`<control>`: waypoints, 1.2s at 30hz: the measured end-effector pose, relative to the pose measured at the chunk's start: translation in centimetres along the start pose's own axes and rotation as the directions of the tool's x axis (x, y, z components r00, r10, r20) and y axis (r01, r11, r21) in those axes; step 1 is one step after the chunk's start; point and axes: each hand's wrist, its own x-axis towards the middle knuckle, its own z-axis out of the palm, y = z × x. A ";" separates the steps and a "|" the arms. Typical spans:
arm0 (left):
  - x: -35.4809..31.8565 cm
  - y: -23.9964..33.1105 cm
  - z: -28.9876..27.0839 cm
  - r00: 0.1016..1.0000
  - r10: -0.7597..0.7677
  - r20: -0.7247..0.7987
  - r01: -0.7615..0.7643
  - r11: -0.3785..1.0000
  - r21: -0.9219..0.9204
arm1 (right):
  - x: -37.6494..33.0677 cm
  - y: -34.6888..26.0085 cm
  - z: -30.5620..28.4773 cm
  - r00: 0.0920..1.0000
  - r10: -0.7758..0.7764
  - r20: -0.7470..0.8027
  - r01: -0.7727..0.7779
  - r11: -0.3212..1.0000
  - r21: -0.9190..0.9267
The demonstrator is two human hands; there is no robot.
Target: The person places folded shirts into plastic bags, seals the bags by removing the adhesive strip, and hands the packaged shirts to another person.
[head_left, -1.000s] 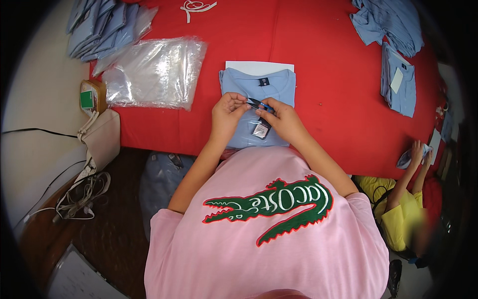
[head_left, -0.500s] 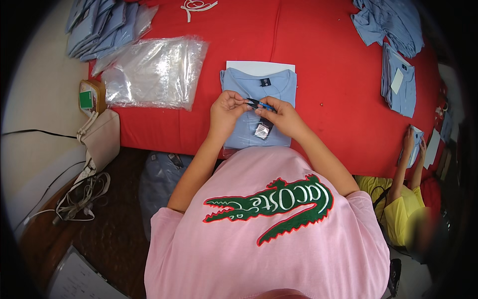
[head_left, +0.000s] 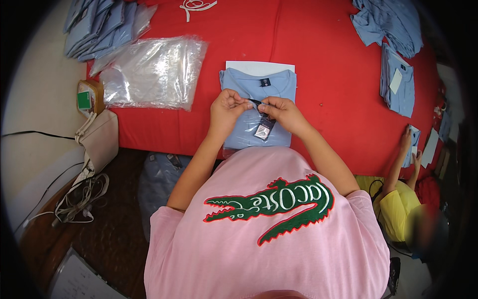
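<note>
A folded light-blue shirt (head_left: 280, 89) lies in front of me, with a white sheet (head_left: 285, 66) showing past its collar. Over its middle, my left hand (head_left: 228, 108) pinches one end of a thin black piece (head_left: 255, 101). The fingertips of my right hand (head_left: 285, 113) close on the other end, hiding part of it; its exact kind is too small to tell. Just below the fingers hangs a dark hang tag (head_left: 264, 128) bearing a silvery square, against the shirt front. Clear plastic (head_left: 239, 138) shines around the shirt's lower part.
Clear plastic bags (head_left: 149, 74) lie left on the red tablecloth (head_left: 328, 65), below stacked blue shirts (head_left: 99, 25). A tan box (head_left: 90, 97) and cream bag (head_left: 99, 139) sit at the left edge. At right, another person's hands (head_left: 412, 149) handle a blue garment beside more folded shirts (head_left: 400, 84).
The blue part that showed at my right fingers is out of sight now, and that hand has turned slightly. The other person's lower hand has moved down. My left hand has barely moved.
</note>
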 end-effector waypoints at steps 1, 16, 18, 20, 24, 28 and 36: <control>0.0 0.0 0.0 1.000 -0.005 -0.005 0.005 1.000 -0.003 | -0.1 -0.1 0.0 0.999 -0.018 -0.046 0.018 1.000 -0.004; 0.3 0.6 -0.7 0.991 -0.125 0.043 0.127 0.991 -0.049 | -1.0 -1.4 -0.2 0.957 -0.278 -0.081 0.200 0.835 -0.512; 0.4 0.5 -0.8 0.992 -0.120 0.048 0.123 0.991 -0.058 | -0.9 -1.4 -0.2 0.966 -0.245 -0.080 0.173 0.847 -0.503; 0.5 0.4 -0.8 0.992 -0.114 0.052 0.117 0.991 -0.060 | -0.9 -1.6 -0.2 0.975 -0.209 -0.079 0.143 0.854 -0.501; 0.5 0.5 -0.6 0.993 -0.103 0.049 0.106 0.993 -0.061 | -0.7 -0.7 -0.4 0.982 -0.139 -0.129 0.097 0.952 -0.289; 0.2 1.2 -0.2 0.992 -0.126 0.025 0.127 0.990 -0.061 | -1.8 -0.9 0.1 0.969 -0.170 -0.180 0.115 0.952 -0.284; -2.5 2.8 -0.9 0.968 0.183 0.173 -0.247 0.821 0.515 | -4.1 3.0 -9.4 0.763 -0.178 -0.621 -0.160 0.879 -0.450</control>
